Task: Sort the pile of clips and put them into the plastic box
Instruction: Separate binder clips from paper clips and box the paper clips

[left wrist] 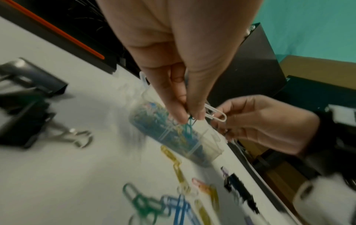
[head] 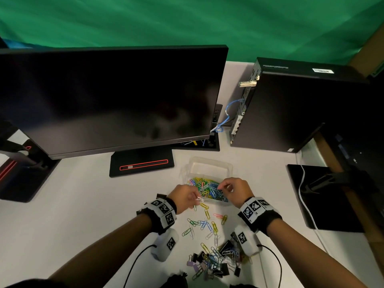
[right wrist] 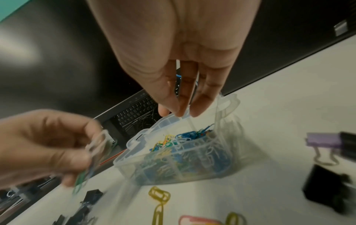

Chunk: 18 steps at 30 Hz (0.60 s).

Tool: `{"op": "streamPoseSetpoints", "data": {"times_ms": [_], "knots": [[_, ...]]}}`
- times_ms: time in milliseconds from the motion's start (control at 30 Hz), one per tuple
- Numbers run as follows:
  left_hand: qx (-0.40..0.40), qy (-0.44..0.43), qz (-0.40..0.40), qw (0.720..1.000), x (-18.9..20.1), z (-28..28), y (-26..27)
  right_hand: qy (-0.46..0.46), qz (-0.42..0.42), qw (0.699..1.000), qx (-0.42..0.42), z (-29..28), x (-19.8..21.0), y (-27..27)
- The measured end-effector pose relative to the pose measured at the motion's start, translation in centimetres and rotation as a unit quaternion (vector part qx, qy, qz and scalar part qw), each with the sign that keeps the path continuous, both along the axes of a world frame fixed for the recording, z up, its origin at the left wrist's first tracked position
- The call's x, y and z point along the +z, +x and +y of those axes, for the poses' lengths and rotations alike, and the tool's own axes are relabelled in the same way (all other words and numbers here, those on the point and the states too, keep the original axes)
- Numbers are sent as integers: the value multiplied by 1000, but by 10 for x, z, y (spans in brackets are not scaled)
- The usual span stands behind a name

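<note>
Green backdrop, white bench [head: 83, 204] — left hand [head: 185, 197] fingers pinch a few paper clips [left wrist: 214, 113] beside the plastic box [head: 209, 179], ready to drop; right hand [head: 232, 188] fingers hang loosely curled, empty, over it — pile [head: 209, 260] sits nearer.

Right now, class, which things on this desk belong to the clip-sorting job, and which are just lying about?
Part of the job:
- plastic box
- loose paper clips
- binder clips
- left hand pinching a white paper clip
- right hand above the box

Just lying about:
- monitor
- computer tower
- blue cable
</note>
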<state>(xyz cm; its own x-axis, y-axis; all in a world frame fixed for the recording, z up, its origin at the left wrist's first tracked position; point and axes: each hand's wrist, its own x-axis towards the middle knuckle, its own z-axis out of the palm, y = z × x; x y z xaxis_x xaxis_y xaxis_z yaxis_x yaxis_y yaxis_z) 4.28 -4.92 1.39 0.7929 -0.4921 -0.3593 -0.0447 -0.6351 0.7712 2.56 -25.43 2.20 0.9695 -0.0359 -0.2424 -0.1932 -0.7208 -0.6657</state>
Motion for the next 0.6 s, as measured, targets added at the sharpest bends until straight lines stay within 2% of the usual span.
{"op": "streamPoseSetpoints", "data": {"times_ms": [133,300,433,600], "knots": [[25,-2,-49,998,16,-11,20,-13,46,998,41,-6,-1,-15],[69,28,-82,994,15,-25,33,-91,85,987,101,-2,-8,-38],[51,62,-68,994,3,-25,30,-141,120,971,148,4,-21,-49],[20,64,-107,992,-3,-16,21,-115,113,972,172,15,-33,-60]]}}
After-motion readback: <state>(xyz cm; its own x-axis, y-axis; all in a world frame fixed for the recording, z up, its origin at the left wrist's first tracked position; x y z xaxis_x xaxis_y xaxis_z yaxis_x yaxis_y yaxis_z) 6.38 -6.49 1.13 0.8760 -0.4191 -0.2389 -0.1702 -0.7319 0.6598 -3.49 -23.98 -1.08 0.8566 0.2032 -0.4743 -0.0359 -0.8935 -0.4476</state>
